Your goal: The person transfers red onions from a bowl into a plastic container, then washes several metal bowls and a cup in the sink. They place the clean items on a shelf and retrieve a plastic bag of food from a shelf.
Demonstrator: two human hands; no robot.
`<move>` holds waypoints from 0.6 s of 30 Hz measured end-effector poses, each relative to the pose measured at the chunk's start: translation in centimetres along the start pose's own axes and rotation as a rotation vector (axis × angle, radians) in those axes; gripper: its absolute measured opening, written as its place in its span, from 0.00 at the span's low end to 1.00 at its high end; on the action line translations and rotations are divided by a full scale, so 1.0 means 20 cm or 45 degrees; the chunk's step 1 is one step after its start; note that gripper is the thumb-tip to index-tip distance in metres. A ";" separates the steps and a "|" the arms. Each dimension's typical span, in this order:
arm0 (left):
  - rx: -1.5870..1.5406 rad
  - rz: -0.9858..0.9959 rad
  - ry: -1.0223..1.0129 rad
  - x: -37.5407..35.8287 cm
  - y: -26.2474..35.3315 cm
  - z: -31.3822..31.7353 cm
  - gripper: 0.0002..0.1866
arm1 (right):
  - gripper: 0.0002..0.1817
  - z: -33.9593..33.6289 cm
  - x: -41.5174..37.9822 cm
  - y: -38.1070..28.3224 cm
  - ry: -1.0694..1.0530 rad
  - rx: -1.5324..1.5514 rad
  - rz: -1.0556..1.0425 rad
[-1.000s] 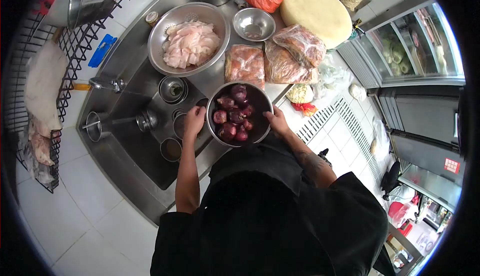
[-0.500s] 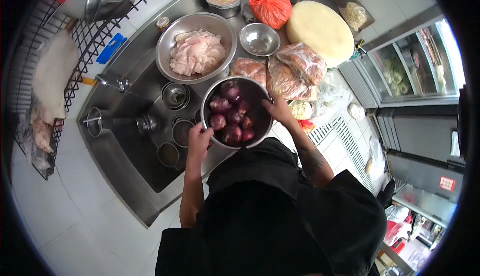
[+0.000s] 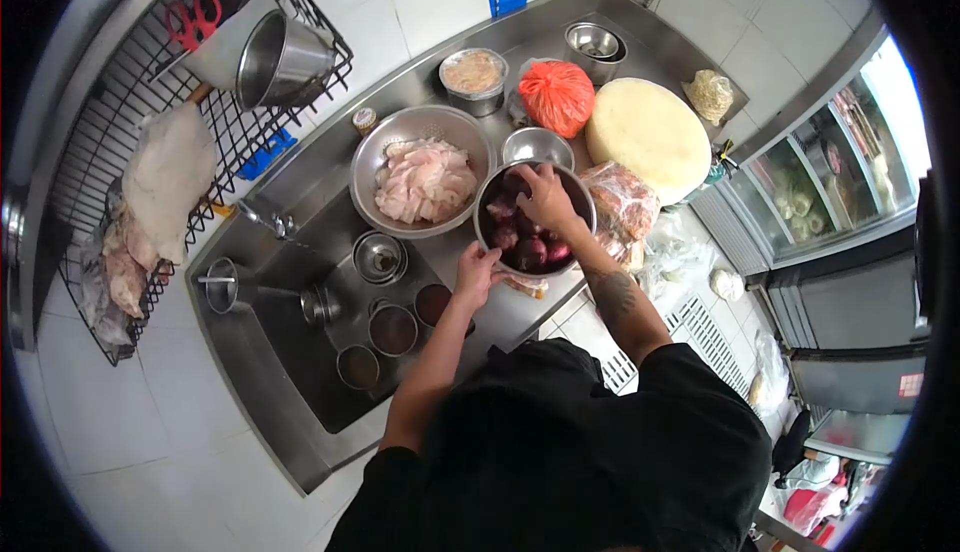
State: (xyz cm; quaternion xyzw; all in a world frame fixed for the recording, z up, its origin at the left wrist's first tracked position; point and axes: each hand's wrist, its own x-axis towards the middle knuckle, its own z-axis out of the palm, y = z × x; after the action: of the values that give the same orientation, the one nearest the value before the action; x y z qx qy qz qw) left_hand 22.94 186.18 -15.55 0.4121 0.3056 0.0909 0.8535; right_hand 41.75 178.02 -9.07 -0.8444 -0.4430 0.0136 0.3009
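A deep steel bowl point(image 3: 584, 237) of red onions point(image 3: 529, 252) is tilted towards me over the counter's front edge. My left hand point(image 3: 480, 270) grips its near left rim, thumb on top and fingers below. Inside the bowl is my right hand point(image 3: 546, 199), its fingers apart and curved over the onions at the upper side. Its fingertips touch onions, and part of their contact is hidden. Just behind stands a small steel bowl point(image 3: 538, 144). A perforated steel basin point(image 3: 372, 197) with sliced pale meat point(image 3: 427, 182) is to the left, close to the onion bowl.
The sink point(image 3: 300, 372) at left holds several metal cups. Plastic-wrapped meat point(image 3: 622, 200), a round pale chopping block point(image 3: 648, 140), a red plastic bag point(image 3: 557, 98) and a covered tub point(image 3: 473, 74) crowd the counter. A wire rack point(image 3: 170, 82) hangs at upper left; a glass-door fridge point(image 3: 820, 172) stands right.
My right hand has left the bowl's right rim and reached in among the onions. The bowl has shifted across the counter, towards the small bowl and the wrapped meat. The camera view has turned slightly.
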 end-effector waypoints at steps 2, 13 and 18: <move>0.047 -0.068 -0.032 -0.04 -0.02 0.02 0.07 | 0.31 -0.06 0.01 -0.06 -0.103 -0.124 0.050; 1.368 1.523 0.133 -0.71 1.19 0.29 0.11 | 0.33 -0.05 0.03 -0.09 0.163 0.295 0.074; 1.604 2.588 0.601 -1.22 2.19 0.71 0.08 | 0.29 -0.23 -0.14 -0.15 0.257 0.257 0.175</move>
State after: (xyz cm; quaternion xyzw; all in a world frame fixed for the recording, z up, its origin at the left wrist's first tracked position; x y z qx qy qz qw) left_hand 16.08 195.21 35.28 0.7789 -0.0180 0.6260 -0.0323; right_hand 39.16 174.81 -4.51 -0.8353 -0.3481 -0.0063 0.4254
